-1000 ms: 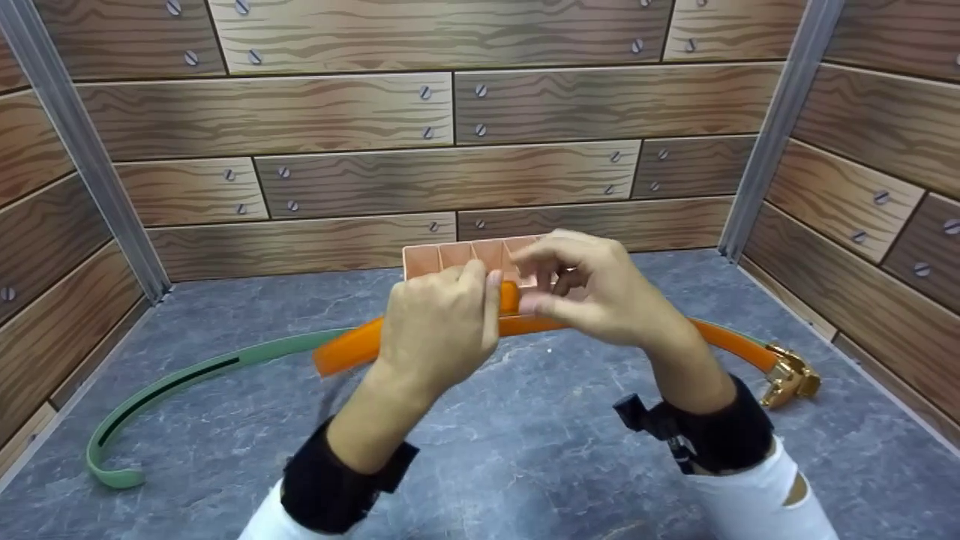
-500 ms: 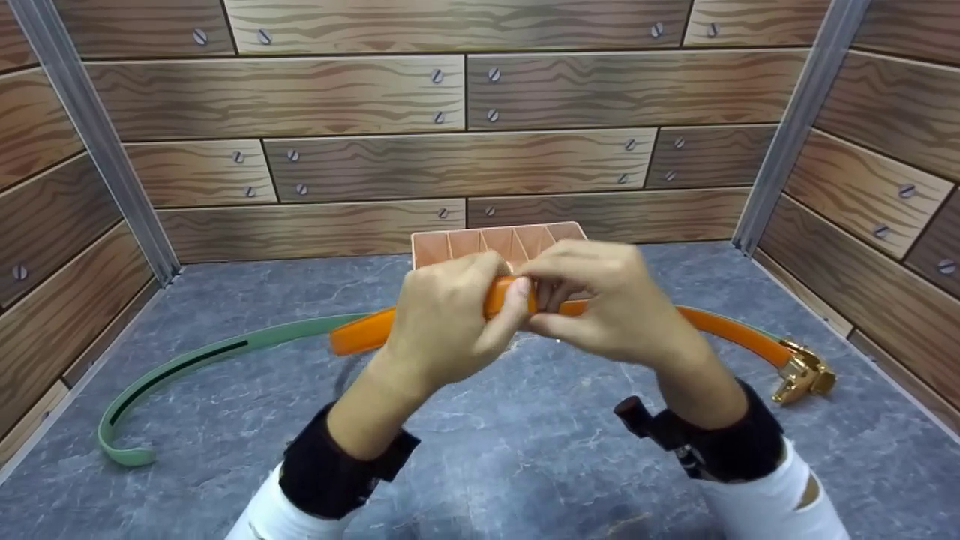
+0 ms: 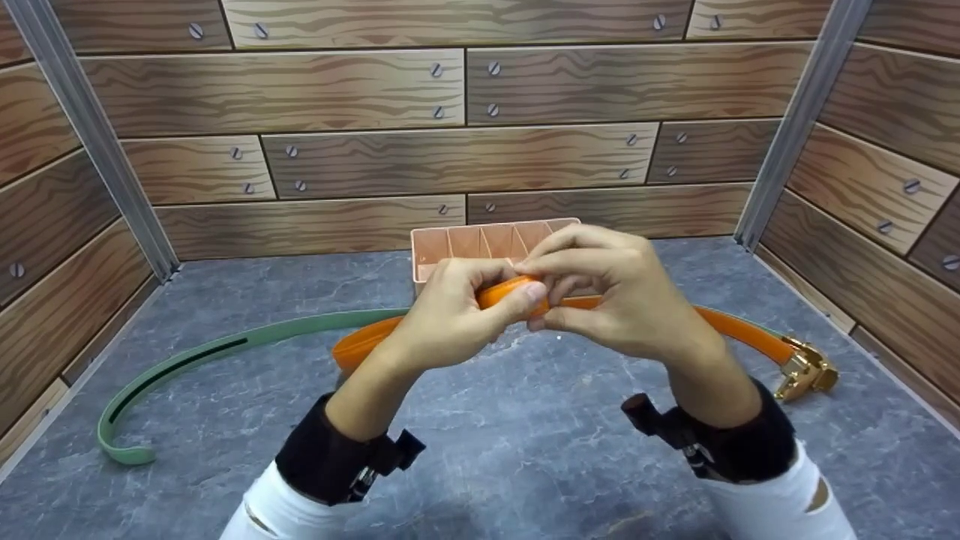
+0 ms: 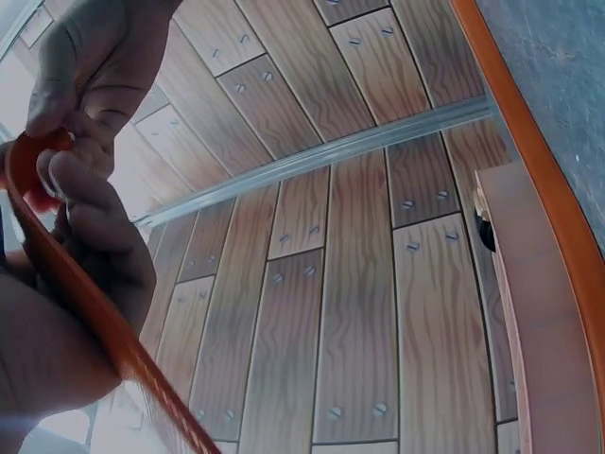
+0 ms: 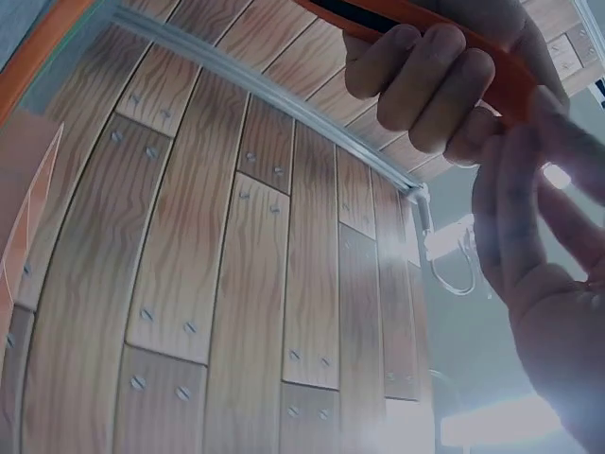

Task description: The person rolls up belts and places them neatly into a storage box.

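Orange strap (image 3: 366, 342) | gripped part above the grey tabletop (image 3: 517, 442), near the pink tray (image 3: 430, 246) | left hand (image 3: 452, 316): fingers curled round it | right hand (image 3: 626, 294): thumb and fingertips pinching it

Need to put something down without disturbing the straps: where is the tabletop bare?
The tabletop is bare between the left wristband and right wristband, and between the left wristband and the curving green strap. The middle is crowded: left hand and right hand grip an orange strap by the pink tray.
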